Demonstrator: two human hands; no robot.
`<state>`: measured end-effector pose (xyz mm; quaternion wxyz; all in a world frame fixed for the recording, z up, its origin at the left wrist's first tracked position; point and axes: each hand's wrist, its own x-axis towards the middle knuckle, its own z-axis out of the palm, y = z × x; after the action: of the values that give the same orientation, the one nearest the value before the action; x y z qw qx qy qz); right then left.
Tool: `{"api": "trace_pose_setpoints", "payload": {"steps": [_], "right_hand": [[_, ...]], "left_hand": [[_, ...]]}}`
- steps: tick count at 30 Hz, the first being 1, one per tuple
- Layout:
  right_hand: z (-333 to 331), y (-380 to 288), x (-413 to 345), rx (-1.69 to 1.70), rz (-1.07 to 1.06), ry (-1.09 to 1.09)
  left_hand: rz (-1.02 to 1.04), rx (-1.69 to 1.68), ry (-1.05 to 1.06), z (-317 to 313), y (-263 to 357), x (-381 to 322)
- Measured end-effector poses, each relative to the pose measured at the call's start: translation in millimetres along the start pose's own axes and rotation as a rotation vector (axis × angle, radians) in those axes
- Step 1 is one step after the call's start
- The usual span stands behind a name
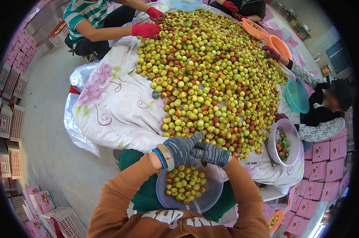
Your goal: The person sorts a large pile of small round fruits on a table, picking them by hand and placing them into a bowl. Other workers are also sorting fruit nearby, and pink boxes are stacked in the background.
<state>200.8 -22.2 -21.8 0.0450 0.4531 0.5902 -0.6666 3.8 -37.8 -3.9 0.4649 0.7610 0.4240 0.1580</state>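
A broad heap of green and reddish-brown jujubes (209,77) covers much of a table spread with a white flowered cloth (123,98). At the heap's near edge, my left hand (181,148), in a grey striped knit glove, overlaps my right hand (210,153), gloved alike. The fingers hide one another, so whether either hand holds a fruit cannot be told. Below them, on my lap, rests a clear plastic bowl (210,195) partly filled with jujubes (185,184). A small dark thing shows under my right hand, too hidden to name.
People in red gloves (146,30) work across the heap. Right of it are a person in a patterned sleeve (319,132), orange basins (277,46), a green basin (297,96) and a pale bowl with leaves (297,142). Pink boxes (321,151) and plastic crates (17,122) stand around.
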Motion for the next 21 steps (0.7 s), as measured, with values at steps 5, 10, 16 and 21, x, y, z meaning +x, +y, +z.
{"api": "trace_pose_setpoints", "payload": {"steps": [5,10,16,21], "right_hand": [[19.8,17.0,-18.5,-0.050,0.068,-0.066],[32.9,40.2,-16.7,-0.152,-0.173,-0.053],[19.5,46.6,-30.3,0.180,-0.160,-0.010],[16.3,47.3,-41.3,0.326,-0.300,0.091]], "left_hand": [[0.100,-0.011,0.085,-25.6,-40.5,33.3],[-0.137,0.269,0.379,-62.2,-90.2,127.4],[-0.321,0.850,0.067,-60.6,-83.8,177.7],[-0.367,0.794,0.086,-54.8,-93.0,183.5]]}}
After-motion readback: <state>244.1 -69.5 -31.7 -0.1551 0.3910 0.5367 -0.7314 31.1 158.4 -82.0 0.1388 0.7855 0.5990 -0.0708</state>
